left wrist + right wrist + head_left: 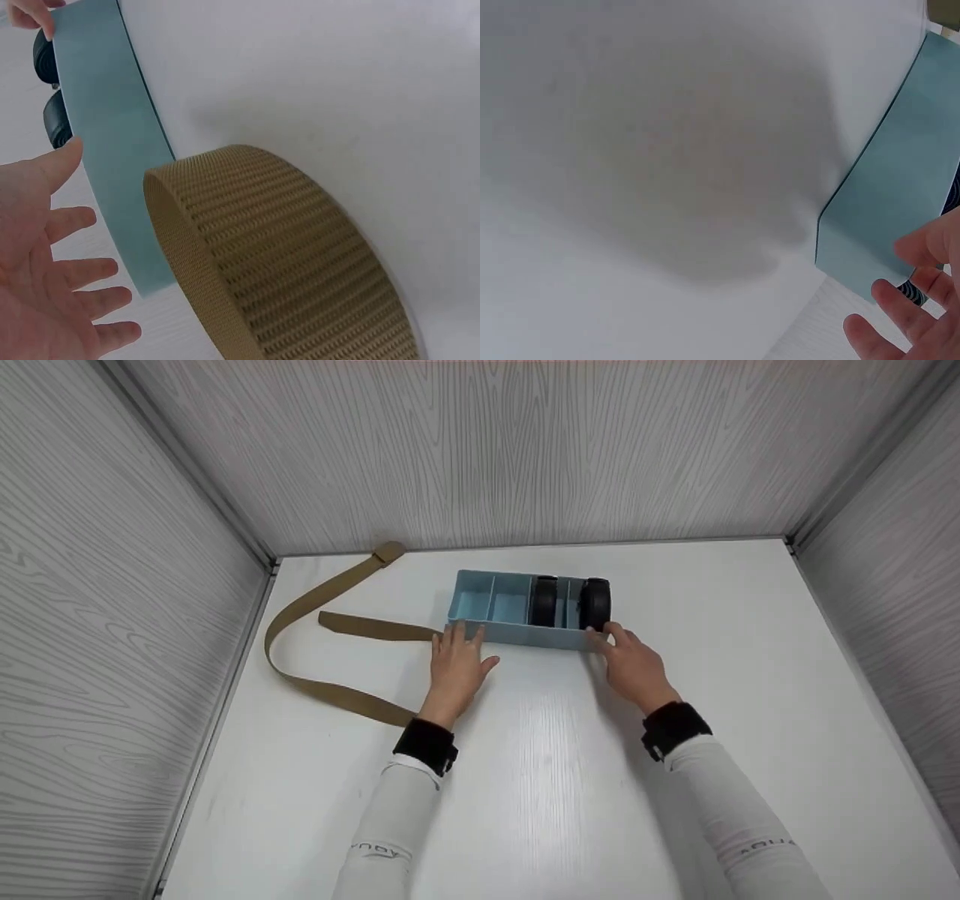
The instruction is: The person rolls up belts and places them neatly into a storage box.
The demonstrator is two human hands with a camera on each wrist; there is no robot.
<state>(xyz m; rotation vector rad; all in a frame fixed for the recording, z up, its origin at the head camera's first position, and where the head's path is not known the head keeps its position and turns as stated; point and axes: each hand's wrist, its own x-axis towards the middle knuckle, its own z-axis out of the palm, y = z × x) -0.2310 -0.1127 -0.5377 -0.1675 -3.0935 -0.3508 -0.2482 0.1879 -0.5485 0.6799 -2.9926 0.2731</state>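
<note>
The blue box [525,636] is stood upright on the white table [540,810], near the back wall, its long side turned toward the person. Two black rolls, the inner roll [543,601] and the end roll [598,604], are seated on edge in its right half; that much is judged done. No roll is seen in the two left compartments, so the filling is judged about half complete. The brown strap [375,628] is left uncoiled on the table, laid in a long curve to the left of the box and looped beneath the left hand; its coiling and stowing are judged outstanding, should it belong with the rolls. The left hand [456,669] is held at the left front edge of the box, fingers straight and spread, nothing gripped. The right hand [636,664] is placed at the right front corner, thumb before the front wall, forefinger near the rim and the others apart; whether the corner is pinched cannot be told.
</note>
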